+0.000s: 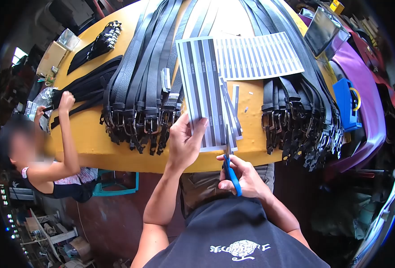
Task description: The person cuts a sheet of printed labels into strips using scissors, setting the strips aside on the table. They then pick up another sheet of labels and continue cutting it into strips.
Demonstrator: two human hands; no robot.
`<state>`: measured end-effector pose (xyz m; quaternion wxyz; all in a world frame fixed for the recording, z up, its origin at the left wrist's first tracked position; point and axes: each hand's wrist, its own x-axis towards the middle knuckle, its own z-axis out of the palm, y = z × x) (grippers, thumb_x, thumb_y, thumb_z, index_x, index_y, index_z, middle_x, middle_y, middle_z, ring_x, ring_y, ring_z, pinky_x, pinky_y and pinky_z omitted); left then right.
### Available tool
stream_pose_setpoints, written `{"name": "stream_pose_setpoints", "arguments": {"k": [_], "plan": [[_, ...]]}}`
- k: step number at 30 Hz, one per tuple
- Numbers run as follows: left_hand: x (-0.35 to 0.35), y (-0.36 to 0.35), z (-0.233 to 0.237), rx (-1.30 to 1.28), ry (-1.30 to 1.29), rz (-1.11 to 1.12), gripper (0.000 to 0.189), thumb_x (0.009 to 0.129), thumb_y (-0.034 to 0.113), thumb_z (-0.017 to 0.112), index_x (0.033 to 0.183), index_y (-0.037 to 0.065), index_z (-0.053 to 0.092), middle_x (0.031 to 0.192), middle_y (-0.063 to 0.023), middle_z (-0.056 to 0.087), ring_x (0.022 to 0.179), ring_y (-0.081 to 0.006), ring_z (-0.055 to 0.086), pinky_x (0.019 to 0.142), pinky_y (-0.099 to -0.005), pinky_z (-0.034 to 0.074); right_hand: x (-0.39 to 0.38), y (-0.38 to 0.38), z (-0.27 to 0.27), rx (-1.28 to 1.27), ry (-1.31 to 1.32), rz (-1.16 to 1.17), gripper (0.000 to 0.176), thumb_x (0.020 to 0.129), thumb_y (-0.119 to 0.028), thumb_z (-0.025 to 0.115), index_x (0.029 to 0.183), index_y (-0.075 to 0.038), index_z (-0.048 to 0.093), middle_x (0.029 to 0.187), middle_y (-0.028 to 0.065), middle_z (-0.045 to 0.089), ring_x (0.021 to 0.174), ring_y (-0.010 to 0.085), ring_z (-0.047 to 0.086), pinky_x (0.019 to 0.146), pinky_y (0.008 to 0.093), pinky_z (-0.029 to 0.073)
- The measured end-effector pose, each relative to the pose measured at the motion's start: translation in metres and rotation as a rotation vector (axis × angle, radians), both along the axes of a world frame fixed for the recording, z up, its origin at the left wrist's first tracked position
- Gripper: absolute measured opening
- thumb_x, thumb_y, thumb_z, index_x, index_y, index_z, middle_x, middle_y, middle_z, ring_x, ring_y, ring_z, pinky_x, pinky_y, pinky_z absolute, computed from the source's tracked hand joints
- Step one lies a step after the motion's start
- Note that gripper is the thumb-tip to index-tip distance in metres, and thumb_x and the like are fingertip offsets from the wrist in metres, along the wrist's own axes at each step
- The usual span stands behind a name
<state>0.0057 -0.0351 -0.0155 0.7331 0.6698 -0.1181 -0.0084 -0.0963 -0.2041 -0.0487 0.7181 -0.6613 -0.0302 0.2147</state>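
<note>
"What's cut off beyond the far side of the yellow-topped table (253,134)?"

"The long black leather belts (146,58); their far ends run past the top edge."

"And the lettering on the grey-and-white striped paper sheet (197,89) above the table?"

"Too small to read. Behind that sheet, some of the left hand's (184,145) fingers are hidden."

"The person in the dark sleeveless top (56,190), left of the table?"

"Head blurred."
</note>
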Motion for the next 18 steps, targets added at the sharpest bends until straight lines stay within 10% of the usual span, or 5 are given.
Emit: {"name": "stream_pose_setpoints", "arguments": {"k": [18], "plan": [[0.002,-0.006,-0.002,0.196,-0.193,0.080,0.016,0.094,0.013,0.055,0.100,-0.002,0.058,0.068,0.0030,0.053,0.059,-0.0018,0.043,0.052,-0.0209,0.035,0.002,0.009,0.008,-0.051,-0.050,0.006,0.076,0.071,-0.031,0.083,0.127,0.001,0.045,0.070,0.0036,0.058,0.068,0.0095,0.055,0.068,0.0254,0.045]]}}
